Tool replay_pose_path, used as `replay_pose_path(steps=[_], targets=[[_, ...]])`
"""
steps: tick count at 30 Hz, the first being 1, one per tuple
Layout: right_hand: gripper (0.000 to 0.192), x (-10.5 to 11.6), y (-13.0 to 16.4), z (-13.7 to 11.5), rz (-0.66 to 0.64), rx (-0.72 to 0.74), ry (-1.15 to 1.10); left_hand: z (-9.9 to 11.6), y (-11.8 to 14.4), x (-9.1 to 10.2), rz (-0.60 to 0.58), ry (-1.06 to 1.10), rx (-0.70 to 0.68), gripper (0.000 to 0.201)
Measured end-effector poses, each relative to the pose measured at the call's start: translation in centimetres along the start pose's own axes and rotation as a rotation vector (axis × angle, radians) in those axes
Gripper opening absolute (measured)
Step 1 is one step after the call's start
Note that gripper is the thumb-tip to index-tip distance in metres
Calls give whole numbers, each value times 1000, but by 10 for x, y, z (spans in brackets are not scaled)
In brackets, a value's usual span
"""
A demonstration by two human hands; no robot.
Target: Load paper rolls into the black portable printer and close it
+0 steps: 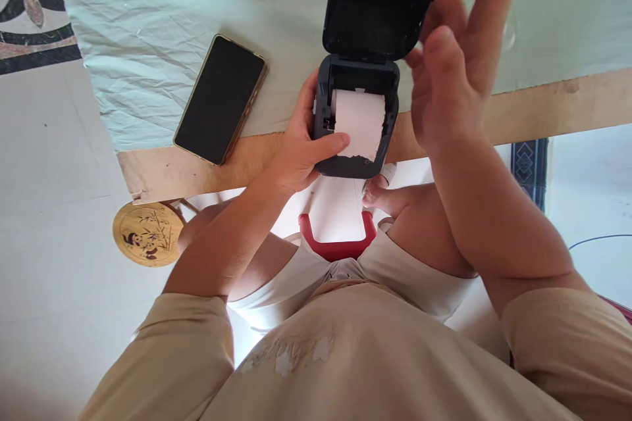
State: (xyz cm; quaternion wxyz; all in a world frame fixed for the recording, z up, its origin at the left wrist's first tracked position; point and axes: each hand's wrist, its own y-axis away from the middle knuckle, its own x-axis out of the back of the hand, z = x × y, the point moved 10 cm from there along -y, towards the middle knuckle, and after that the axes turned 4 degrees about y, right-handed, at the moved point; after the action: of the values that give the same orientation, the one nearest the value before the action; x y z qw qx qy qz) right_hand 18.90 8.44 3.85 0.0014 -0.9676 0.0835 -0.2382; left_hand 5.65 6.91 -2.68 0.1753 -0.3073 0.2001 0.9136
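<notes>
A small dark grey portable receipt printer [348, 166] is held over the wooden table edge with its lid [378, 20] swung up and back. Inside its bay lies a white paper roll [363, 120] with a torn, uneven end. My left hand [306, 145] is closed around the printer's left side, its thumb resting over the front rim by the paper. At the lid's right edge is my right hand [457, 72], fingers apart and thumb raised. Some of its fingers are partly hidden behind the lid, so I cannot tell how firmly they touch it.
A smartphone [221, 100] with a dark screen lies left of the printer on the pale green tablecloth [162, 33]. The wooden table edge [553, 102] runs across in front of me. Below are a round wooden stool [148, 234] and a red U-shaped frame [336, 250] between my legs.
</notes>
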Motion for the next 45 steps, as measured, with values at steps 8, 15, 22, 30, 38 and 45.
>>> replay_pose_path(steps=[8, 15, 22, 30, 38, 45], targets=[[27, -5, 3, -20, 33, 470, -254, -2, -1, 3, -8, -65, 36, 80], [25, -12, 10, -23, -54, 576, -16, 0, 0, -2, -51, -99, 35, 87], [22, -21, 16, -30, -178, 586, -77, 4, -1, -8, -100, -79, -25, 84], [49, -30, 13, -6, -214, 216, -284, 6, 3, 5, 58, -283, 14, 49], [59, -50, 18, 7, -425, 17, -458, 1, 2, -3, 19, -37, 18, 31], [56, -50, 16, 10, -397, 34, -420, -1, 0, -8, -23, 118, 47, 29]])
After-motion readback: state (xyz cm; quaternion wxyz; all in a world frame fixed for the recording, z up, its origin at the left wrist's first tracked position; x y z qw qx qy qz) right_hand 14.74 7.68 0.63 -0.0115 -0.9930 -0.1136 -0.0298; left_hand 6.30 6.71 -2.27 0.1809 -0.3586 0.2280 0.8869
